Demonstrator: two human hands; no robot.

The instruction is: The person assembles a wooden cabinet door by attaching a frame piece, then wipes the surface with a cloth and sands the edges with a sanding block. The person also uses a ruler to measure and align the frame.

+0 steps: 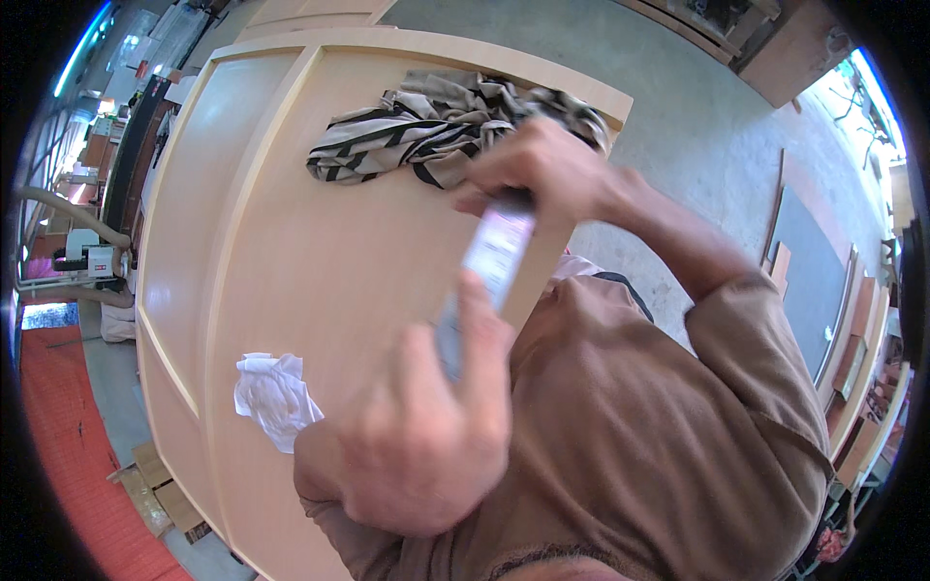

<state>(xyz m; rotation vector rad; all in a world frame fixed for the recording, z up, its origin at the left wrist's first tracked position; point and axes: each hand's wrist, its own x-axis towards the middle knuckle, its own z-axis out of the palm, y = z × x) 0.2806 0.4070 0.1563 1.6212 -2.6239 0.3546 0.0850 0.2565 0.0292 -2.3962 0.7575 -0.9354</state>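
My right hand (547, 174) is closed around the dark upper end of a narrow tool (499, 257). The tool has a pale, label-like middle and a grey lower part; motion blur hides its exact kind. Lower and to the left, my left hand (426, 436) has its fingers bent about the grey end, one fingertip against the pale side. Both hands are in the air over a large light-wood panel (329, 252) with raised strips. Just beyond my right hand a crumpled black, white and beige striped cloth (407, 131) lies on the panel.
A crumpled white cloth or paper (276, 392) rests on the panel left of my left hand. An orange-red sheet (77, 445) and cardboard pieces (167, 489) lie at the far left. Boards (809, 261) lean at the right; a wooden box (790, 53) stands beyond.
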